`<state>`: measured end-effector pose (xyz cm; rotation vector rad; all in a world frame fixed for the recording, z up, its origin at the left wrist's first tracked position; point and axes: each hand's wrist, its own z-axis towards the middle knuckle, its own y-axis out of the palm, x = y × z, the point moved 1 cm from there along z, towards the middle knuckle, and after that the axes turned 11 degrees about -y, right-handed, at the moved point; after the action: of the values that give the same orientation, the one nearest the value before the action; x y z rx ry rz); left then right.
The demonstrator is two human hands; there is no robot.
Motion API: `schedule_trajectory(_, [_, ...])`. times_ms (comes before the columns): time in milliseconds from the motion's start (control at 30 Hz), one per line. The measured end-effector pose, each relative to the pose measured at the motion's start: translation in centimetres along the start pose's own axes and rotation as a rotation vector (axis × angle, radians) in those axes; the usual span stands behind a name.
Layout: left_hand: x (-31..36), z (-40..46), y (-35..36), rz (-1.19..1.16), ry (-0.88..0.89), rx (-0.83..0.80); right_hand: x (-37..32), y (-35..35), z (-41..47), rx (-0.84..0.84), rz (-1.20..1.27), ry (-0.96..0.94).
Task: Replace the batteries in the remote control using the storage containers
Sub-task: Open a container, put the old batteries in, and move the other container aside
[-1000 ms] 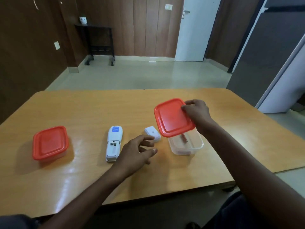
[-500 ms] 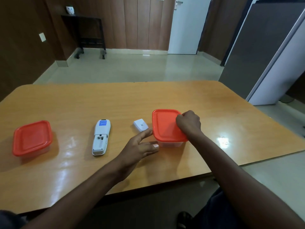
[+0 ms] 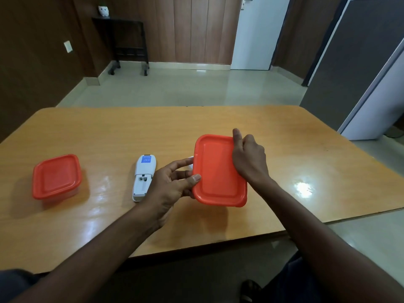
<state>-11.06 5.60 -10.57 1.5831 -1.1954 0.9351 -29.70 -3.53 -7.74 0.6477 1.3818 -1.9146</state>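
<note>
Both hands grip a red-lidded container point(image 3: 218, 171), the left hand point(image 3: 172, 184) pinching its near-left edge, the right hand point(image 3: 248, 158) curled over its right rim, above the surface point(image 3: 131, 132).

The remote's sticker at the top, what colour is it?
Blue, on the white remote; seen in the head view.

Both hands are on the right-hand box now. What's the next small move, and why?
Probably press the lid down until it seats: the left hand pinches its left edge, the right hand grips the far side. The remote lies beside it, its battery bay open.
</note>
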Motion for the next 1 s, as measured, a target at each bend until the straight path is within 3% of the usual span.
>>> schedule_trajectory(700, [1.2,-0.3,-0.1,-0.128,0.059,0.115,-1.5,1.8,-0.9,-0.002,0.069,-0.124])
schedule_trajectory(1000, [0.3,-1.2,0.9,-0.219,0.016,0.104,-1.4,2.1,-1.5,0.169,0.172,-0.066])
